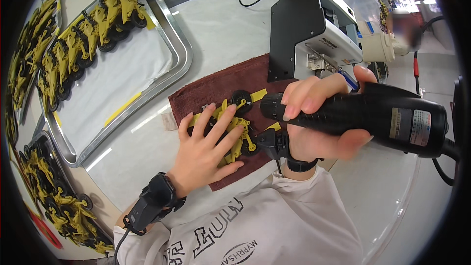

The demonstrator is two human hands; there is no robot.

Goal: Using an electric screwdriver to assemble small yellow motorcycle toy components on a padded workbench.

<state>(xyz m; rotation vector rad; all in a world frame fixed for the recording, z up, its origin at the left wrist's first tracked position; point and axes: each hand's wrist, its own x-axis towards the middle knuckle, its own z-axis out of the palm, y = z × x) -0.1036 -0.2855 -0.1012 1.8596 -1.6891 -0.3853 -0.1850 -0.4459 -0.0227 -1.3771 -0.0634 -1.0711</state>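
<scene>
My left hand lies with fingers spread over yellow and black toy motorcycle parts on a maroon towel. Its fingertips press on the yellow pieces, and the palm hides some of them. A black wheel shows just beyond the fingers. In my right hand is a black electric screwdriver, held almost level, its front end pointing left toward the parts. The fingers wrap around the barrel from above, with the thumb below. Whether the screwdriver's tip touches anything cannot be seen.
A white and black box-shaped machine stands at the towel's far right corner. At left, a metal tray holds a row of toy motorcycles; another tray holds piled yellow and black toys. The screwdriver's cable runs off at right.
</scene>
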